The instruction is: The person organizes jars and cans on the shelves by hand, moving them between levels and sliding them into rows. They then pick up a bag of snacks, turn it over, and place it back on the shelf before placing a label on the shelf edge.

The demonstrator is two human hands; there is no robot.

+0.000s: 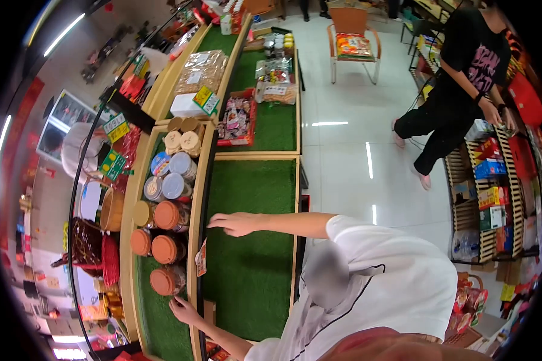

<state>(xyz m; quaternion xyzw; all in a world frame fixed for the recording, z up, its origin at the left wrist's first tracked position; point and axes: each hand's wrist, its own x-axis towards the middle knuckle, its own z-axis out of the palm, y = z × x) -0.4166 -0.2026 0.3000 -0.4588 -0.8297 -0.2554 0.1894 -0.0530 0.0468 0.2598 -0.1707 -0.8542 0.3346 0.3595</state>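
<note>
My right hand (pixel 238 224) reaches over the green-lined lower shelf (pixel 253 186), fingers stretched toward the wooden front rail of the upper shelf, holding nothing. Lower in the view, my left hand (pixel 184 310) is at the upper shelf's edge. Its fingers are apart and right beside the base of the nearest orange-lidded jar (pixel 167 281). Several more orange-lidded jars (pixel 170 249) stand in a group beyond it. Past these are clear jars with pale blue lids (pixel 176 186) and jars with cream cloth-like tops (pixel 190 143). A price card (pixel 201 259) hangs on the rail between my hands.
Bagged snacks (pixel 200 71), a white box (pixel 190 106) and a red carton of packets (pixel 237 118) sit farther along the shelving. Another person in black (pixel 464 78) stands across the aisle by a slatted rack (pixel 468 210). A chair (pixel 350 36) holding a package is at the back.
</note>
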